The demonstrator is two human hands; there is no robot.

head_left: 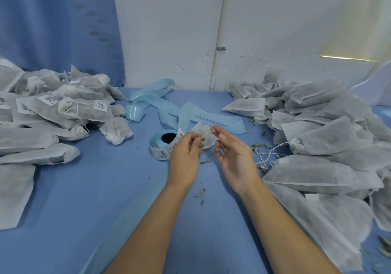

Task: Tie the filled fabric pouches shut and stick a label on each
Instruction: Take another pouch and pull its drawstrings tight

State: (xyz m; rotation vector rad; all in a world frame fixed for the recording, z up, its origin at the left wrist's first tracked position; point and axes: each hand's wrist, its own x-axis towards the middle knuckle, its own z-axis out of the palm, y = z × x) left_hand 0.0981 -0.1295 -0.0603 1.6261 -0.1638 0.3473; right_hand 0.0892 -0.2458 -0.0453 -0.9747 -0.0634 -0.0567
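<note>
I count one left hand (186, 153) and one right hand (234, 157) pinching a single string (208, 134) between them, with one small pouch (200, 128) just behind that grip. One roll (157, 146) sits just left of it, trailing one tangled blue strip (152, 101) farther back. Well left of the grip sits one left heap (80, 110) of tied pouches, a dozen or more but too overlapped to count exactly, at least four labels (49, 100) showing; right of the grip, one bigger right heap (317, 138), likewise past exact counting.
</note>
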